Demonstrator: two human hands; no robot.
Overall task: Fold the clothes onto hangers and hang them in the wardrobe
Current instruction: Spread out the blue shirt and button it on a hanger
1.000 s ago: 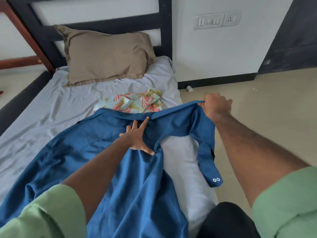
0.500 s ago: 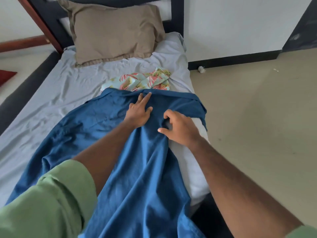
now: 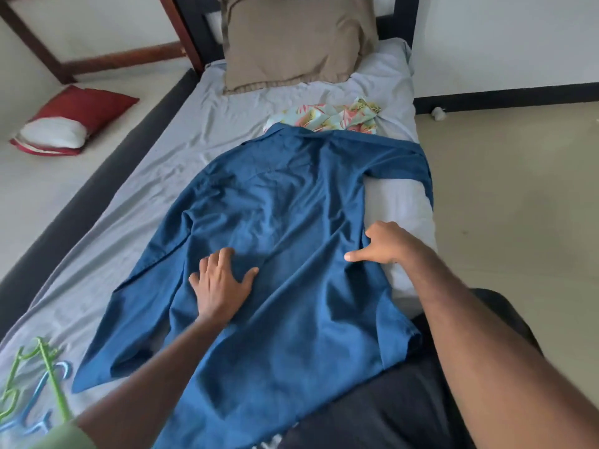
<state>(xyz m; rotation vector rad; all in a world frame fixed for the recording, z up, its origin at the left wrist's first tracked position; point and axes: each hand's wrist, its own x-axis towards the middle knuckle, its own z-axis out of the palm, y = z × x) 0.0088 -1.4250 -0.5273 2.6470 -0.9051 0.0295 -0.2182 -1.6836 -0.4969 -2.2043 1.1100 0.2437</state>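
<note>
Flat, left hand [image 3: 220, 283] (fingers spread) presses blue shirt [image 3: 285, 215]; right hand [image 3: 385, 243] pinches its edge.

Open sheet runs along the bed [image 3: 181, 131] from nine up to eleven o'clock, bare and wrinkled, room to sweep a hand. At twelve the tan pillow [image 3: 298, 40] blocks the head end, the patterned shirt [image 3: 337, 116] bunched just below it. Dead centre, the blue shirt [image 3: 285, 222] covers the mattress, left hand [image 3: 220, 283] flat on it, right hand [image 3: 385, 243] at its three o'clock edge. A strip of bare sheet shows at two. Green and blue hangers [image 3: 39, 384] clutter eight o'clock. Beyond the right bed edge, open floor [image 3: 518, 205] from one to four. Red cushion [image 3: 71, 119] sits on the floor at ten.
</note>
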